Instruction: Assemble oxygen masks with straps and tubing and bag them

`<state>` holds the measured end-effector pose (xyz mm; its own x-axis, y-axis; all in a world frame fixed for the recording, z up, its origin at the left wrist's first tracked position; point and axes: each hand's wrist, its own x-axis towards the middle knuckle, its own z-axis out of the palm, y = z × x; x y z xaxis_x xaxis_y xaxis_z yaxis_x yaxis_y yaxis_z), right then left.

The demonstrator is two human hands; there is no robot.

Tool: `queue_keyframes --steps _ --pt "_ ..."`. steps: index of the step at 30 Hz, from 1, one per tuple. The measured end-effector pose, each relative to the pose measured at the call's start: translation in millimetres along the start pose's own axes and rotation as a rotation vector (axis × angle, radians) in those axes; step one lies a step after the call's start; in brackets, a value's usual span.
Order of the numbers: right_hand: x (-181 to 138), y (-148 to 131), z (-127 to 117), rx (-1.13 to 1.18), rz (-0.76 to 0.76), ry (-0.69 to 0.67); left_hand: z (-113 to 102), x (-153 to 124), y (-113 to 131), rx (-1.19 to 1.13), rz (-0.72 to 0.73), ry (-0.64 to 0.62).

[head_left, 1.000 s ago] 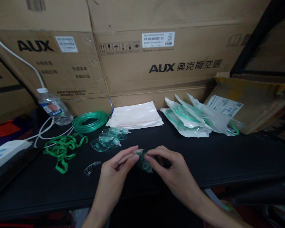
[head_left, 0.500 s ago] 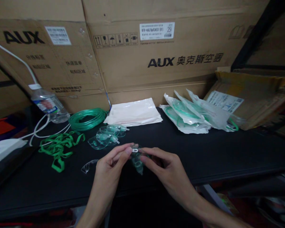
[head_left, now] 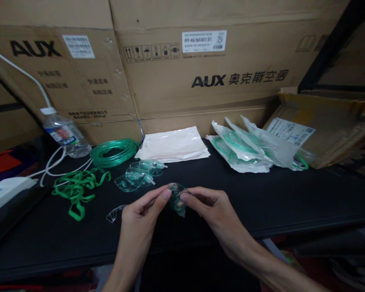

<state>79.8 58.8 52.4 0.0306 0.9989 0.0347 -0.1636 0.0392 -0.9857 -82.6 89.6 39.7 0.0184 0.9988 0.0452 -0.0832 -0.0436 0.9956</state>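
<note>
Between my hands, above the front of the black table, is a clear green oxygen mask [head_left: 177,205], its narrow end pointing down. My left hand [head_left: 147,209] pinches the mask's left edge between thumb and fingers. On the other side my right hand [head_left: 208,202] grips the right edge, thumb on the near face. Several more clear green masks [head_left: 138,174] lie beyond my left hand. Left of my left wrist rests a small clear plastic piece [head_left: 114,213]. Farther left is a tangle of green elastic straps [head_left: 77,190].
A coil of green tubing [head_left: 114,153], a stack of white pouches [head_left: 173,144] and packed green-tubed sets [head_left: 240,150] line the back. A bottle [head_left: 65,134] stands near white cables and a power strip [head_left: 10,192] at left. Large cardboard boxes [head_left: 158,97] wall off the rear.
The mask has tilted in my hands, and the white clip seen on its upper edge no longer shows plainly. My right thumb has shifted up slightly. The view has moved a little.
</note>
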Motion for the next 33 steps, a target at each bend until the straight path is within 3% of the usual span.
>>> queue_keyframes --steps 17,26,33 --pt "-0.1 0.4 4.8 0.004 -0.029 0.042 -3.5 1.4 -1.0 -0.032 -0.014 0.013" --pt "3.1 21.9 11.1 -0.201 -0.334 0.230 -2.3 0.8 1.8 0.074 0.046 0.024" --pt "-0.9 19.9 11.4 -0.207 -0.362 0.172 -3.3 -1.0 4.1 0.159 0.143 0.063"
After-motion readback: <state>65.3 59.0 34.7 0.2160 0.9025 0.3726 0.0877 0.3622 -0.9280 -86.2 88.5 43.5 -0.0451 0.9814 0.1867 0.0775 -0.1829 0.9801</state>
